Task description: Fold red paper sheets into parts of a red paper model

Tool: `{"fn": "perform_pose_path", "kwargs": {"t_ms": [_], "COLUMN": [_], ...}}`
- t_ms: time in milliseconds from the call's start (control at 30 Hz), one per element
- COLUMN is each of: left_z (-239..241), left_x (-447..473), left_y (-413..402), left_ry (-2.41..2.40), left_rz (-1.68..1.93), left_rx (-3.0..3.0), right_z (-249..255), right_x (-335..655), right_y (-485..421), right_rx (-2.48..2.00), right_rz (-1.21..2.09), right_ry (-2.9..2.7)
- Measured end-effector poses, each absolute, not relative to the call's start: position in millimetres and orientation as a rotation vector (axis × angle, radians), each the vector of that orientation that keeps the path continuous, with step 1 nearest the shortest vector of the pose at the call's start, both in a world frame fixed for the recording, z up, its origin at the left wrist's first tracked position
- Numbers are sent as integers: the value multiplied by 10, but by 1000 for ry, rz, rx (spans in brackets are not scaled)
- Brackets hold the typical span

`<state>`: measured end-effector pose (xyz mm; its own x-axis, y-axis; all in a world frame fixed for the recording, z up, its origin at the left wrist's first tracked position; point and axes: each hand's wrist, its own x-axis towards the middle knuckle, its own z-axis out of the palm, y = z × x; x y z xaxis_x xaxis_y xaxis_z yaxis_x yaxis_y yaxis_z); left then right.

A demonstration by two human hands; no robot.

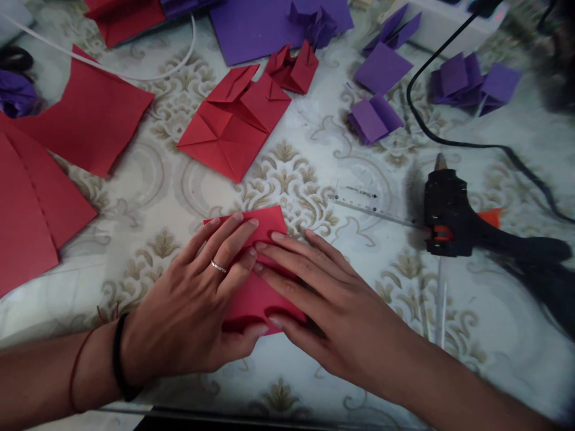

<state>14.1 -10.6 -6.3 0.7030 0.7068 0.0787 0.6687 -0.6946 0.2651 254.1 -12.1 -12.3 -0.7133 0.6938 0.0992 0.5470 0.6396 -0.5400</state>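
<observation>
Red paper lies under both hands: one sheet (pixel 265 294) at the near middle of the table (pixel 326 386), its far corner showing past the fingertips. Watching from here, I see the left hand (pixel 191 299) laid over the sheet's left side, palm down, fingers a little apart. The right hand (pixel 348 302) comes in from the right, fairly flat, its fingers reaching across the paper to meet the left's. Both thumbs sit close together at the near edge; whether either is tucked beneath, I can't tell. Neither hand is closed into a fist.

I'd judge the step to be folding, with a flap or crease being squared and pressed. Any crease is mostly hidden by the fingers. The next move, to my mind, calls for the left hand to pin the paper while the right fingertips rub firmly along the fold, edges kept even so it doesn't skew.

Far of the sheet, slightly left, lies a folded red piece (pixel 213 146) with a smaller one (pixel 296 70) at its far right corner. Purple pieces (pixel 383 67) lie far right; nearer on that side are a ruler (pixel 376 209) and a glue gun (pixel 447 206).
</observation>
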Motion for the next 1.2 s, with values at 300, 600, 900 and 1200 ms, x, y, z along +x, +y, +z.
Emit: {"fn": "perform_pose_path", "kwargs": {"t_ms": [300, 600, 900, 1200], "left_z": [-86, -82, -77, -101], "left_x": [142, 159, 174, 173], "left_y": [-122, -115, -142, -168], "left_ry": [1112, 1116, 1145, 1162], "left_rz": [294, 269, 274, 304], "left_rx": [2710, 2707, 2721, 2738], "right_z": [-128, -116, -87, -77], "right_x": [2549, 2545, 2516, 2456], "right_y": [-115, -120, -135, -136], "right_rx": [-991, -993, -1007, -1041], "right_rz": [708, 712, 623, 377], "right_ry": [-2564, -2564, -2528, -2494]}}
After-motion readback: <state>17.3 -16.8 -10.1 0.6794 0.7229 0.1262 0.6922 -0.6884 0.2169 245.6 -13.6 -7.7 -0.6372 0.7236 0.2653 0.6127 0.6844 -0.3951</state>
